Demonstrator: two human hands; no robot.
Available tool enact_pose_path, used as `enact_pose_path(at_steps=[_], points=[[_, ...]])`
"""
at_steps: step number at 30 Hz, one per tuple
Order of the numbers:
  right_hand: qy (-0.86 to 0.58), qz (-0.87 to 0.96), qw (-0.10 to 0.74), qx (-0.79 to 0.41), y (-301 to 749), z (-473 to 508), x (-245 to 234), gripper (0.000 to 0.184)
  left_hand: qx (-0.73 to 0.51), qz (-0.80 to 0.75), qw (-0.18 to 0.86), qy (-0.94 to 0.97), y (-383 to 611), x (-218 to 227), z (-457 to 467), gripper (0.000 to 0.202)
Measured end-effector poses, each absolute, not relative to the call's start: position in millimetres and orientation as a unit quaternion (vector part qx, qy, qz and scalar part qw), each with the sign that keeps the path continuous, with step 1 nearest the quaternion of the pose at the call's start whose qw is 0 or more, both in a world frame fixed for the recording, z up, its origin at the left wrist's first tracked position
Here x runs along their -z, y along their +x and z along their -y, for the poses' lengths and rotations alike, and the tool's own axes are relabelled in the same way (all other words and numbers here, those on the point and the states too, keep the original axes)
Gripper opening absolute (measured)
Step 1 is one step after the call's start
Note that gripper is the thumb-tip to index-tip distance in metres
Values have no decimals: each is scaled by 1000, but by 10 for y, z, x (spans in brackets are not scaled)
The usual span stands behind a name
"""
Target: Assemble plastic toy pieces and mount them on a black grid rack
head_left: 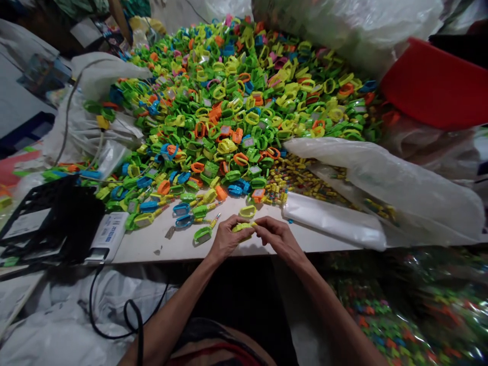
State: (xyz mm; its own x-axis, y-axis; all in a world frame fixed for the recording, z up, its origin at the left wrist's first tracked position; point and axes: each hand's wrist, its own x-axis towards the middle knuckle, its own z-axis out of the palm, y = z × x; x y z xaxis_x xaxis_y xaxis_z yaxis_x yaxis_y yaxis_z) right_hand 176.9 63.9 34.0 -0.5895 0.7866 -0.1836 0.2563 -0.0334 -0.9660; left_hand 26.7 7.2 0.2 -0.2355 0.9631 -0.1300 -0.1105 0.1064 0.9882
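Observation:
My left hand and my right hand meet at the near edge of the white table. Both are closed on one yellow-green plastic loop piece held between their fingertips. Just beyond them lie a loose yellow loop and a green loop. A huge heap of green, yellow, orange and blue plastic loops covers the table behind.
A clear plastic bag spills small yellow parts at the right. A black tray and a white device with a black cable sit at the left. A red bin stands at the far right. Bags of coloured parts lie below the table.

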Motion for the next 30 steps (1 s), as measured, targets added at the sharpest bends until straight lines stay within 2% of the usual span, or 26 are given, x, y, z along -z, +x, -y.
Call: enact_pose_path(at_steps=[5, 10, 19, 25, 30], points=[[-409, 659, 211, -595, 1832, -550, -427, 31, -537, -553, 361, 525, 264, -28, -33, 27], [-403, 682, 203, -575, 1884, -561, -452, 33, -513, -528, 297, 608, 255, -38, -14, 25], [-378, 775, 185, -471, 1921, -545, -483, 37, -458, -529, 296, 650, 267, 35, 1, 28], [-382, 784, 185, -453, 1922, -552, -420, 38, -430, -535, 268, 676, 267, 81, -8, 29], [-332, 794, 107, -498, 1899, -671, -339, 40, -328, -522, 265, 741, 154, 82, -9, 26]])
